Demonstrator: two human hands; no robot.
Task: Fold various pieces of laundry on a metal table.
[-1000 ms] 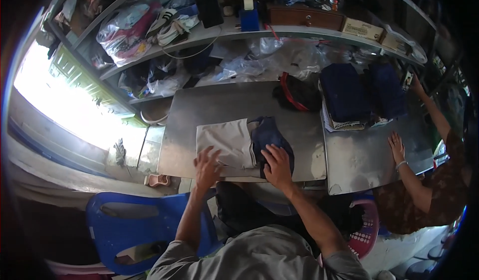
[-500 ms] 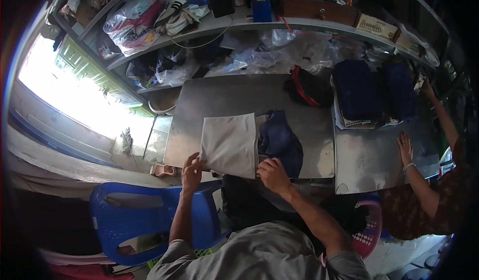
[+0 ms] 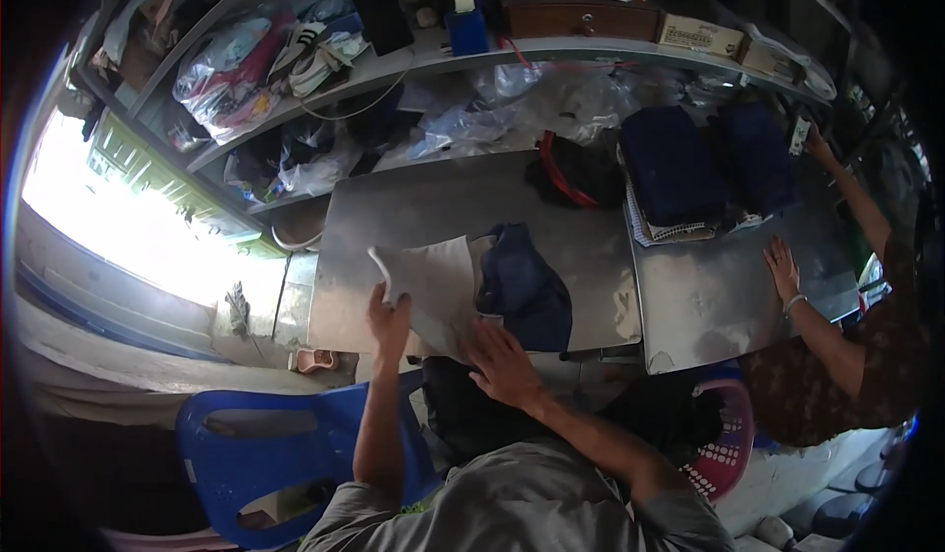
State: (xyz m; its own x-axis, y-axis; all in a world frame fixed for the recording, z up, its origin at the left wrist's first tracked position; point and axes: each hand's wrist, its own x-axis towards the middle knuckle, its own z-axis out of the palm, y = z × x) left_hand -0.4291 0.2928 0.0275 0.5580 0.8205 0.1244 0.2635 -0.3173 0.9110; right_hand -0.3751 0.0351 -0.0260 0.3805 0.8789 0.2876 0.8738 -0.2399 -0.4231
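Note:
A folded light grey cloth (image 3: 433, 281) lies near the front edge of the metal table, its left side raised and bent up. My left hand (image 3: 390, 321) is closed on that raised left edge, thumb toward the cloth. My right hand (image 3: 504, 363) rests at the cloth's near right corner with its fingers stretched out and nothing visible gripped. Touching the cloth on its right is a crumpled navy blue garment (image 3: 527, 291); whether it runs beneath the cloth cannot be seen.
Folded navy garments (image 3: 674, 163) are stacked on the metal table (image 3: 591, 247), beside a black and red item (image 3: 566, 170). At right, a person's hand (image 3: 785, 272) lies flat on the tabletop. Behind runs a cluttered shelf (image 3: 433, 55); a blue plastic chair (image 3: 212, 454) stands at left.
The cloth's left edge has come up off the table in my left hand. My right hand has flattened and shifted left at the near corner. The whole view has shifted slightly.

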